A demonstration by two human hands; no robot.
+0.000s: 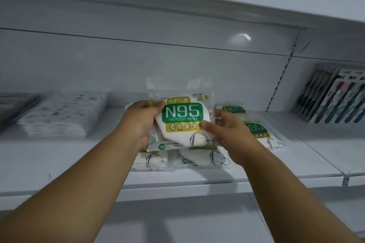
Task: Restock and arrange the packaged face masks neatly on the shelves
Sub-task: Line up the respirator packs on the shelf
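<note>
A: Clear plastic pack (182,118) with a green label, held up over the white shelf (256,173). Both hands pinch it: left hand (138,122) on its left edge, right hand (227,134) on its right.

B: What does it say?

A: "N95 PROTECTIVE MASKS", and a "10" low down. The yellow words on top are too small to read.

B: What's hidden?

A: The packs under it (197,159) only peek out. One more pack (258,130) sits behind the right hand. The side stacks (63,114) are blurry.

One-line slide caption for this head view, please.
Both hands, left and right, hold an N95 mask pack above more packs lying on the white shelf.
</note>
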